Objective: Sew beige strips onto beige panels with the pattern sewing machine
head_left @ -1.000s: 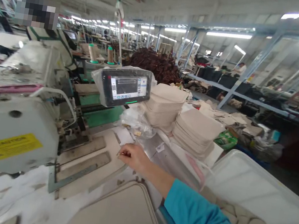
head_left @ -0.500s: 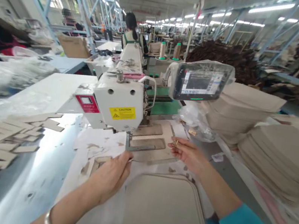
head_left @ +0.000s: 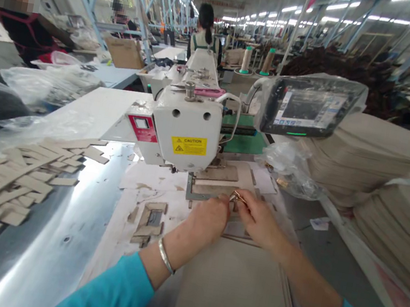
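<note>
Both hands meet just below the sewing machine (head_left: 187, 132): the right hand (head_left: 258, 222) pinches a small gold metal ring (head_left: 239, 197), and the left hand (head_left: 206, 222), fingers curled, presses the beige panel (head_left: 240, 295). Beside lies a metal clamp frame (head_left: 198, 194).

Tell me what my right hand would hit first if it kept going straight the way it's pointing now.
Probably the metal clamp frame under the sewing machine head. Your right hand, pinching a small gold metal piece, points forward-left toward it, close by; depth is hard to judge.

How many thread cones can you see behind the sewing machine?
2: one thread cone and a second cone right of it, both upright beyond the sewing machine. Others may be hidden.
</note>
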Tool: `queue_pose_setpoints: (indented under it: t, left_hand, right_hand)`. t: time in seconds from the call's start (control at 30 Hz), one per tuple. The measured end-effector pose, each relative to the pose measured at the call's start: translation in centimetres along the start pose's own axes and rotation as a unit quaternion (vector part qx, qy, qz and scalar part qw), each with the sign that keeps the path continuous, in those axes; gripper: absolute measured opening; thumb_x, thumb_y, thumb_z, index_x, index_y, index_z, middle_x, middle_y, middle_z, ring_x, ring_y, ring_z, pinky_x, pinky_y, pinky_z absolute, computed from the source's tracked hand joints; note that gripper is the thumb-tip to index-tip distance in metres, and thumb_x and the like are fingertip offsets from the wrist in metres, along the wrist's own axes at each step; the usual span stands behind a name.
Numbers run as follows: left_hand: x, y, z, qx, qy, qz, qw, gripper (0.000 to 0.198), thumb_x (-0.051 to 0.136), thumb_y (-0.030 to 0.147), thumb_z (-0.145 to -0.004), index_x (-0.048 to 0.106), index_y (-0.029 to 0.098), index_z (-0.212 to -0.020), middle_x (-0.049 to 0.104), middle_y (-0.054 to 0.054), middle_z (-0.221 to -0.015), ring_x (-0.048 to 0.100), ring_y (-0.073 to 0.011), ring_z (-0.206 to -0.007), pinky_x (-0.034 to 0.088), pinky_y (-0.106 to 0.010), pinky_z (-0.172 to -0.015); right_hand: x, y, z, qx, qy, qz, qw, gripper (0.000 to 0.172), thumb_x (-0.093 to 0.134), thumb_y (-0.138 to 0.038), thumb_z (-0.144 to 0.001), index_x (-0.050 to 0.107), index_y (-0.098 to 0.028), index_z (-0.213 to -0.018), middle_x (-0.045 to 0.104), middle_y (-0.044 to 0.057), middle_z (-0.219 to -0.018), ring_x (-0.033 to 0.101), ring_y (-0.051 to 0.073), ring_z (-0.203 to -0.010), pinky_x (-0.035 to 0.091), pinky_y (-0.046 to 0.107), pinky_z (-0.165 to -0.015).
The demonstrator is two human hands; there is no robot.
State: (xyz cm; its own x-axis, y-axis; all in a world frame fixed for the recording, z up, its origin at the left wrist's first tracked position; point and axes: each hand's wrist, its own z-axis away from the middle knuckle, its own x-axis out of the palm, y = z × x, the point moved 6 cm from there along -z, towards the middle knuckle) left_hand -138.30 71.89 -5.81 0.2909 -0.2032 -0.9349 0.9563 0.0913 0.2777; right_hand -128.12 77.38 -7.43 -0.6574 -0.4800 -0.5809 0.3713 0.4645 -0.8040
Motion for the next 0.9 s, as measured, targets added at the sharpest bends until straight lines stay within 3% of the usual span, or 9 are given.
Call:
queue_pose_setpoints:
  t: [0.07, 0.13, 0.27, 0.37, 0.5, 0.57, 0.67, 0.77, 0.9]
  left_hand:
    - [0.0, 0.1, -0.5, 0.015, -0.005, 0.015, 1.0, 0.03, 0.034, 0.006, -0.089, 0.058, 0.007, -0.107, 0.073, -0.02, -0.094, 0.074, -0.0339, -0.089, 0.059, -0.045, -0.073]
    - [-0.1, 0.1, -1.1, 0.029, -0.005, 0.032, 0.999, 0.027, 0.037, 0.01, -0.091, 0.06, 0.009, -0.106, 0.073, -0.019, -0.098, 0.073, -0.031, -0.092, 0.059, -0.041, -0.078]
    - [-0.6, 0.0, -2.0, 0.029, 0.011, 0.091, 0.995, 0.035, 0.047, 0.009, -0.086, 0.052, 0.007, -0.12, 0.072, -0.016, -0.108, 0.07, -0.0223, -0.101, 0.056, -0.03, -0.087]
    - [-1.2, 0.0, -1.7, 0.033, 0.086, 0.077, 0.993, 0.052, 0.05, 0.006, -0.084, 0.039, 0.005, -0.135, 0.066, -0.017, -0.121, 0.065, -0.021, -0.111, 0.053, -0.03, -0.094]
    - [-0.5, 0.9, -0.7, 0.069, 0.185, -0.142, 0.97, 0.044, 0.035, 0.012, -0.096, 0.045, 0.008, -0.138, 0.059, -0.017, -0.135, 0.052, -0.0293, -0.13, 0.039, -0.05, -0.113]
    - [0.5, 0.4, -0.7, 0.043, 0.178, -0.183, 0.966, 0.048, 0.035, 0.018, -0.098, 0.039, 0.006, -0.145, 0.051, -0.018, -0.146, 0.045, -0.0319, -0.137, 0.032, -0.052, -0.117]
    - [2.0, -0.9, -1.2, 0.0, 0.133, -0.151, 0.98, 0.063, 0.044, 0.038, -0.097, 0.032, 0.005, -0.149, 0.039, -0.018, -0.155, 0.036, -0.0329, -0.143, 0.031, -0.05, -0.119]
    - [2.5, -1.9, -1.8, -0.009, 0.127, -0.103, 0.987, 0.075, 0.043, 0.054, -0.095, 0.03, 0.005, -0.15, 0.03, -0.017, -0.159, 0.028, -0.0312, -0.148, 0.026, -0.047, -0.122]
    - [2.3, -2.6, -2.2, 0.014, 0.135, -0.079, 0.988, 0.076, 0.04, 0.057, -0.095, 0.03, 0.005, -0.15, 0.031, -0.015, -0.159, 0.026, -0.032, -0.148, 0.024, -0.048, -0.123]
  right_hand:
    - [0.4, -0.8, 0.4, -0.051, -0.006, 0.119, 0.992, 0.042, 0.033, -0.015, -0.09, 0.048, -0.013, -0.129, 0.068, 0.016, -0.108, 0.066, 0.026, -0.094, 0.051, 0.04, -0.081]
    - [1.0, -1.2, 0.8, -0.075, -0.033, 0.191, 0.978, 0.056, 0.031, -0.009, -0.086, 0.036, -0.009, -0.142, 0.065, 0.021, -0.12, 0.065, 0.029, -0.104, 0.052, 0.044, -0.086]
    - [1.2, -1.2, 0.7, -0.072, -0.056, 0.194, 0.977, 0.056, 0.03, -0.011, -0.087, 0.035, -0.008, -0.143, 0.063, 0.021, -0.126, 0.065, 0.029, -0.108, 0.052, 0.043, -0.088]
    - [0.2, 0.5, -0.6, -0.011, -0.036, 0.105, 0.994, 0.039, 0.034, -0.022, -0.088, 0.055, -0.012, -0.119, 0.069, 0.015, -0.106, 0.066, 0.027, -0.097, 0.05, 0.041, -0.084]
    - [-1.3, 3.1, -3.2, 0.067, -0.04, 0.009, 0.997, 0.026, 0.048, -0.041, -0.081, 0.06, -0.018, -0.081, 0.064, 0.004, -0.074, 0.057, 0.018, -0.071, 0.045, 0.032, -0.067]
    - [-1.8, 4.2, -4.5, 0.129, -0.059, -0.028, 0.99, 0.033, 0.055, -0.051, -0.077, 0.06, -0.018, -0.075, 0.051, -0.002, -0.057, 0.045, 0.013, -0.055, 0.035, 0.026, -0.054]
    - [-1.9, 5.1, -5.9, 0.227, -0.103, -0.085, 0.965, 0.037, 0.067, -0.054, -0.07, 0.058, -0.018, -0.075, 0.037, -0.008, -0.048, 0.028, 0.007, -0.044, 0.017, 0.023, -0.045]
    - [-2.0, 5.4, -7.2, 0.292, -0.109, -0.1, 0.945, 0.031, 0.071, -0.044, -0.071, 0.053, -0.019, -0.07, 0.035, -0.009, -0.044, 0.022, 0.005, -0.04, 0.01, 0.022, -0.043]
    - [-1.9, 5.3, -8.2, 0.32, -0.087, -0.073, 0.941, 0.02, 0.066, -0.032, -0.077, 0.054, -0.019, -0.069, 0.035, -0.009, -0.041, 0.023, 0.005, -0.038, 0.012, 0.022, -0.042]
